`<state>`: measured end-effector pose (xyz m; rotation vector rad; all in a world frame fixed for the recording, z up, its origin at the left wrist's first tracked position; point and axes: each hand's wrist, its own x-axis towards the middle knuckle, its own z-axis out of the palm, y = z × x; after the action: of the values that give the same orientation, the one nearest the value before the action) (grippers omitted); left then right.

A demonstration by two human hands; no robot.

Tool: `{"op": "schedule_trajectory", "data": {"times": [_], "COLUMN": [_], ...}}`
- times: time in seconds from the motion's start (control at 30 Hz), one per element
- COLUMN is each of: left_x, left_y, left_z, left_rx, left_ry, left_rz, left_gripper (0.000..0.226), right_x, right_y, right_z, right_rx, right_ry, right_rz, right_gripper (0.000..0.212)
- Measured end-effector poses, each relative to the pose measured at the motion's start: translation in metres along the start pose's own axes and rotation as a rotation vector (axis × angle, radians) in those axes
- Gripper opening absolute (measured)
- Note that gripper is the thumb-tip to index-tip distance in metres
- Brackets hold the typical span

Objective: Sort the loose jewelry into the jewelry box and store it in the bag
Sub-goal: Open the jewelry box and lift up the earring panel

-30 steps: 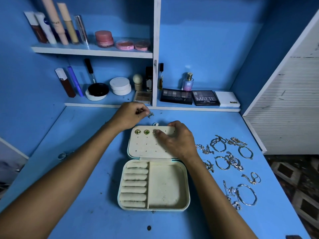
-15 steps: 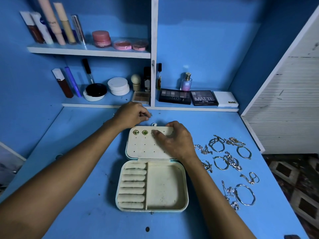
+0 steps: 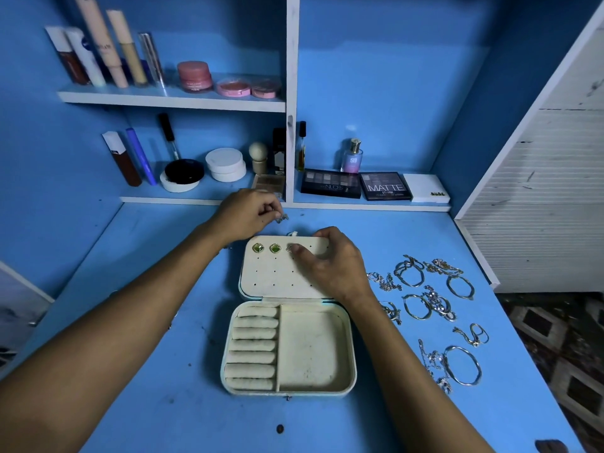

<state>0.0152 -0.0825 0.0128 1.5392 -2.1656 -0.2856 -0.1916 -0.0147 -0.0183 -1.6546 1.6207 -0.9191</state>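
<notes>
A pale jewelry box (image 3: 313, 354) lies open on the blue desk, its perforated lid (image 3: 274, 279) flat behind it. Two green stud earrings (image 3: 266, 248) sit in the lid's top row. My right hand (image 3: 330, 263) rests on the lid and pinches a third small earring (image 3: 289, 248) at a hole next to them. Behind the lid, my left hand (image 3: 248, 215) hovers with curled fingers pinching a small silver piece (image 3: 283, 218). Several loose silver bracelets and chains (image 3: 431, 299) lie on the desk to the right of the box. No bag is in view.
Cosmetics crowd the low shelf (image 3: 202, 200) right behind my hands: eyeshadow palettes (image 3: 356, 186), a perfume bottle (image 3: 352, 156), compacts and tubes. A white slatted panel (image 3: 539, 197) stands at the right. A small dark object (image 3: 280, 428) lies on the desk near the front.
Both hands stay at the lid. My left hand shifted slightly behind the box with its small piece; the right hand keeps working the third earring in place.
</notes>
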Motion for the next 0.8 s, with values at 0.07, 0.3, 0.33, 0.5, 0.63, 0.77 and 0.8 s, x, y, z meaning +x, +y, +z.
{"op": "schedule_trajectory", "data": {"times": [0.07, 0.3, 0.33, 0.5, 0.63, 0.77, 0.8], "left_x": [-0.002, -0.008, -0.01, -0.02, -0.029, -0.037, -0.04], "left_y": [0.0, 0.009, 0.01, 0.016, 0.016, 0.018, 0.018], "left_z": [-0.003, -0.013, -0.015, -0.019, -0.024, -0.034, -0.036], "left_rx": [-0.007, -0.086, -0.108, -0.179, -0.241, -0.348, -0.372], "left_ry": [0.031, 0.099, 0.097, 0.078, 0.092, 0.097, 0.088], "left_rz": [-0.006, -0.021, -0.03, -0.087, -0.13, -0.182, -0.189], "left_gripper": [0.002, 0.005, 0.006, 0.005, 0.006, 0.01, 0.011], "right_x": [-0.001, 0.0, 0.0, -0.004, -0.015, -0.033, -0.039], "right_y": [-0.002, -0.009, -0.011, -0.014, -0.015, -0.028, -0.03], "right_z": [-0.001, -0.007, -0.009, -0.014, -0.015, -0.022, -0.024], "right_rx": [0.02, 0.053, 0.042, 0.034, 0.089, 0.153, 0.154], "right_ry": [-0.006, -0.05, -0.051, -0.029, 0.037, 0.107, 0.126], "right_rz": [0.002, 0.039, 0.036, -0.008, -0.066, -0.155, -0.187], "right_gripper": [0.052, 0.056, 0.056, 0.052, 0.052, 0.046, 0.045]}}
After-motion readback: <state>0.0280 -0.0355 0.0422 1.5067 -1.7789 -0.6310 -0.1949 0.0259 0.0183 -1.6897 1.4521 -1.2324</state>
